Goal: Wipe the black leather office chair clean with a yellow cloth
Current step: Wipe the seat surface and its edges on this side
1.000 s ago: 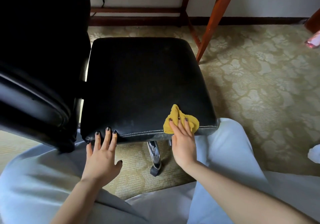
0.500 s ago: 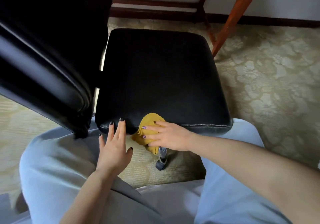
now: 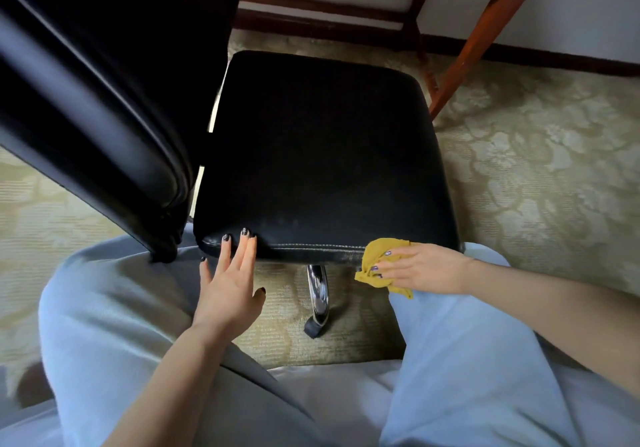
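Note:
The black leather chair seat (image 3: 322, 156) lies in front of me, its backrest (image 3: 104, 83) rising at the left. My left hand (image 3: 230, 284) rests with straight fingers on the seat's near left edge. My right hand (image 3: 426, 268) presses the crumpled yellow cloth (image 3: 375, 263) flat against the seat's near side edge, towards the right corner. Part of the cloth hangs below the hand.
A chrome chair leg with a black caster (image 3: 317, 301) stands under the seat between my knees in pale blue trousers (image 3: 460, 360). A wooden desk leg (image 3: 474, 41) slants behind the chair at the right. Patterned carpet (image 3: 540, 169) covers the floor.
My right hand has slid the cloth along the seat's near edge, leftwards and then back right to the corner. The left hand has stayed on the edge. The view shifted.

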